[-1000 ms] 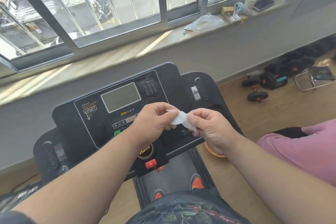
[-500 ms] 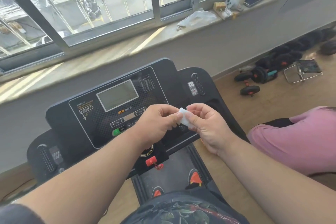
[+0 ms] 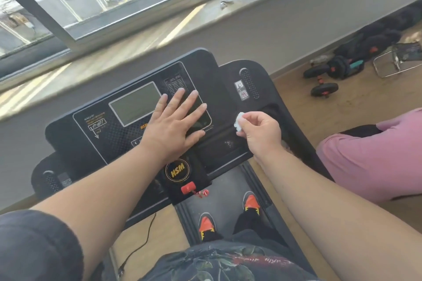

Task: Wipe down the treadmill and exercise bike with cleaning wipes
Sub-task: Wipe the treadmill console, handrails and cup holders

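Our right hand (image 3: 260, 131) has a pinching grip on a balled-up wipe (image 3: 239, 122), thumb and forefinger closed on it, the other fingers curled beneath. Our left hand (image 3: 174, 121) holds nothing: it lies flat, fingers spread, on the console (image 3: 114, 130) of the treadmill (image 3: 230, 89), just right of the display (image 3: 135, 104). The wipe hovers at the console's right side, near the cup recess (whether it touches the panel we cannot tell). We judge the treadmill wipe-down is only starting; pale specks (image 3: 228, 143) show on the near ledge. Next we would press the wipe down and sweep it across the panel, ideally opened out first. No bike is in view.
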